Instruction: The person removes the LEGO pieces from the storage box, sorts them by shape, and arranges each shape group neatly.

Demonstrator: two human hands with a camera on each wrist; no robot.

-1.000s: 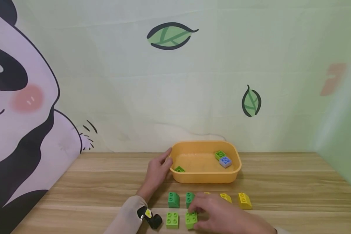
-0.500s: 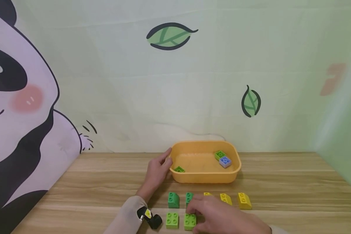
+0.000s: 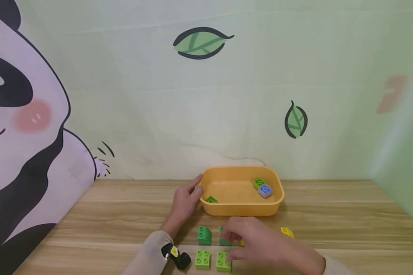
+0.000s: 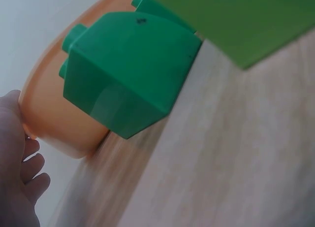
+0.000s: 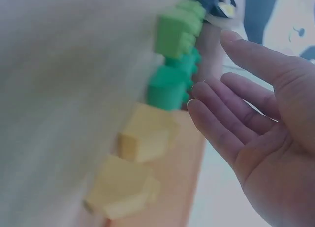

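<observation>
My left hand [image 3: 185,201] rests against the left end of a yellow-orange plastic tub [image 3: 241,209], its index finger along the outside near the rim. Over the block rows, my right hand [image 3: 256,238] is spread with nothing between thumb and fingers, as the right wrist view [image 5: 261,123] also shows. Below it sits a light green building block [image 3: 223,262], its right edge overlapped by the thumb. Another light green block [image 3: 202,259] lies to its left. Behind them stand two dark green sloped blocks [image 3: 204,236]; yellow sloped blocks [image 3: 287,232] on the right are partly hidden by the hand.
Inside the tub lie two green blocks [image 3: 259,183] and a blue-purple block [image 3: 265,191]. A black device [image 3: 176,256] is strapped to the left wrist. The wooden tabletop [image 3: 337,210] meets a wall cloth with leaf and panda drawings behind the tub.
My right hand has let go of the right light green block and risen off it, fingers opening. That block moved slightly left before release. The left hand and tub have stayed put.
</observation>
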